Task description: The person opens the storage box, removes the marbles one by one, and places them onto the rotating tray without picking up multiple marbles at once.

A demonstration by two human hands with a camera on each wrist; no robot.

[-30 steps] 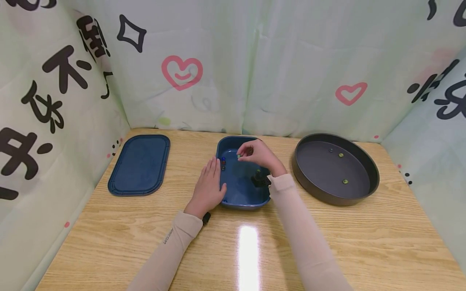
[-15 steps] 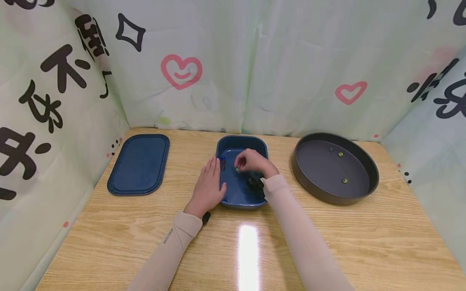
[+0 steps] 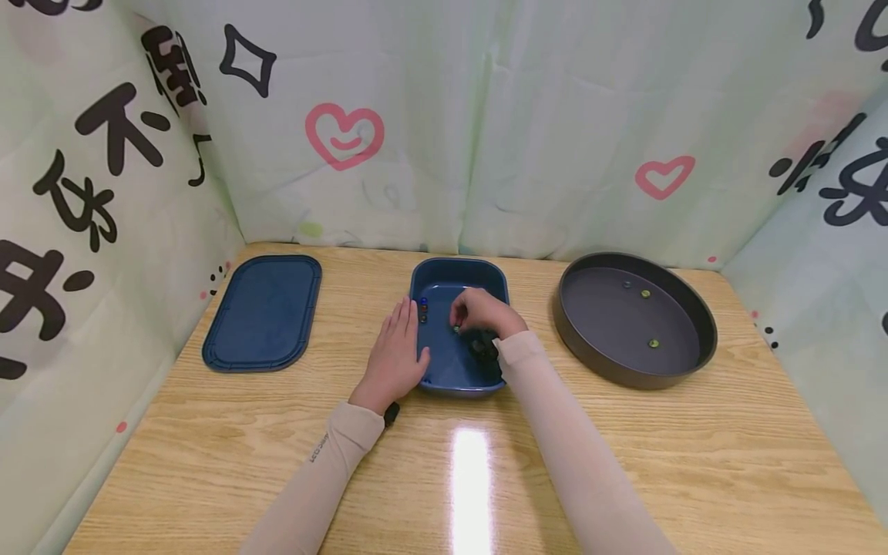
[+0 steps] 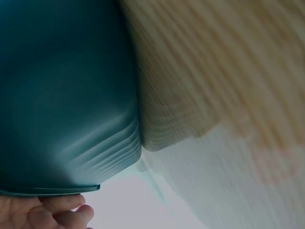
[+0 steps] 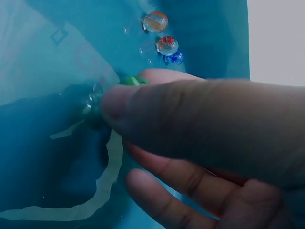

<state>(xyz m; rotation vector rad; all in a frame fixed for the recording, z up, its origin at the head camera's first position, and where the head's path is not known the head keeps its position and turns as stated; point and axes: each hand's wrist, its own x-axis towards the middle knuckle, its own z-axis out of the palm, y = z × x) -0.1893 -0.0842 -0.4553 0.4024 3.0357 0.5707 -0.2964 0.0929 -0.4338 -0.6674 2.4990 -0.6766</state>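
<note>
In the head view a deep blue rectangular basin (image 3: 460, 385) stands mid-table. My left hand (image 3: 393, 354) lies with straight fingers along its left rim; the left wrist view shows the fingertips (image 4: 71, 214) at that rim. My right hand (image 3: 484, 312) is down inside the basin, thumb and index finger pinching a green marble (image 5: 134, 80). The thumb covers much of that marble in the right wrist view. Beside the thumb tip is a blurred clear-green shape, perhaps another marble or a reflection. An orange marble (image 5: 156, 22), a red marble (image 5: 167, 46) and a blue marble (image 5: 174, 58) lie by the basin's left wall.
To the right stands a round dark grey pan (image 3: 634, 376) holding a few small marbles, among them a yellow-green marble (image 3: 654, 344). A flat blue lid (image 3: 264, 314) lies at the left. A printed curtain (image 3: 444, 154) closes off the back and sides.
My right hand has moved lower in the basin, toward the near side, still pinching the green marble. The left hand has kept its place on the rim.
</note>
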